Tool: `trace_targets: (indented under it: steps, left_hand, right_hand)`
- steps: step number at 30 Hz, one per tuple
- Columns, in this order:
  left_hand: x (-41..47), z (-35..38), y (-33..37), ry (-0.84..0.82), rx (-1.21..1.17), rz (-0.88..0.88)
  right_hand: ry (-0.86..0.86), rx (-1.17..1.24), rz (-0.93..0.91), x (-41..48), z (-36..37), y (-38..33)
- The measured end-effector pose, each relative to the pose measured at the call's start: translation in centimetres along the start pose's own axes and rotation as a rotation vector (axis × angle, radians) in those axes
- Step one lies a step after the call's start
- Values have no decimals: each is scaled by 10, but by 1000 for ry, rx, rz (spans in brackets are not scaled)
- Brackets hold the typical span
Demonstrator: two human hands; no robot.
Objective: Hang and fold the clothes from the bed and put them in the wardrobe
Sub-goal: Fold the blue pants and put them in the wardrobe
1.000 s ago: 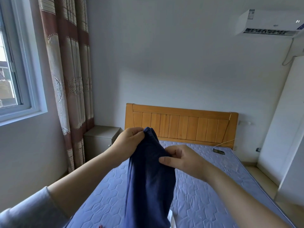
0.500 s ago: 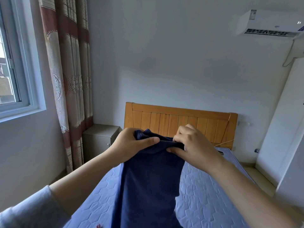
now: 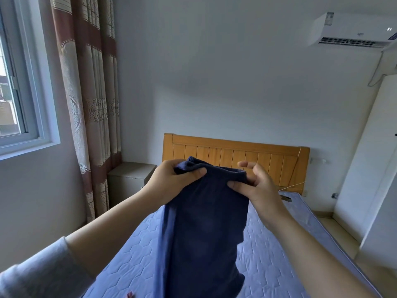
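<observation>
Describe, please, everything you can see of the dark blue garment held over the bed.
The garment is dark navy, of soft knit-looking cloth, plain with no visible print. It hangs lengthwise above the bed, its bottom cut off by the frame. The left hand grips its bunched top edge, the right hand pinches the edge beside it. Its kind is unclear.

Grey sleeve [image 3: 36, 274] pushed up on left forearm.

2 hands hold a dark blue cloth [image 3: 204, 233] up over the blue bed [image 3: 270, 257]. The left hand [image 3: 171, 181] grips its top at 9 o'clock, the right hand [image 3: 258, 187] pinches it at 3 o'clock. It hangs toward 6 o'clock.
</observation>
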State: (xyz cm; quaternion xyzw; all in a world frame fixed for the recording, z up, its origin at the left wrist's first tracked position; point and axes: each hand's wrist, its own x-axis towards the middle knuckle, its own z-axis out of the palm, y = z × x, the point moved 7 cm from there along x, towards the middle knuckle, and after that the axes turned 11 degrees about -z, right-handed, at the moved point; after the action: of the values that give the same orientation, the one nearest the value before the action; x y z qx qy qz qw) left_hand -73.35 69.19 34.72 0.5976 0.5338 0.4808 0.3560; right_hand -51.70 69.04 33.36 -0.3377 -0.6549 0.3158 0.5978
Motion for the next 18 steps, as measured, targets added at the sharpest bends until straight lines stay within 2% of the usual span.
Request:
trace_targets:
  steps: [2,5,9,12,18]
  left_hand:
    - [3,-4,0,42,23,9]
    - [6,-10,-4,41,44,19]
    - [12,-19,-15,7,236,8]
    - [10,-21,-18,-50,368,38]
    - [-3,-1,-14,-275,356,112]
  right_hand:
    - [-10,171,131,-4,5,8]
    - [-46,114,187,-6,6,12]
    - [-28,88,62,-1,7,-1]
    - [-93,38,-10,3,17,-11]
    - [-208,-21,-88,3,45,-23]
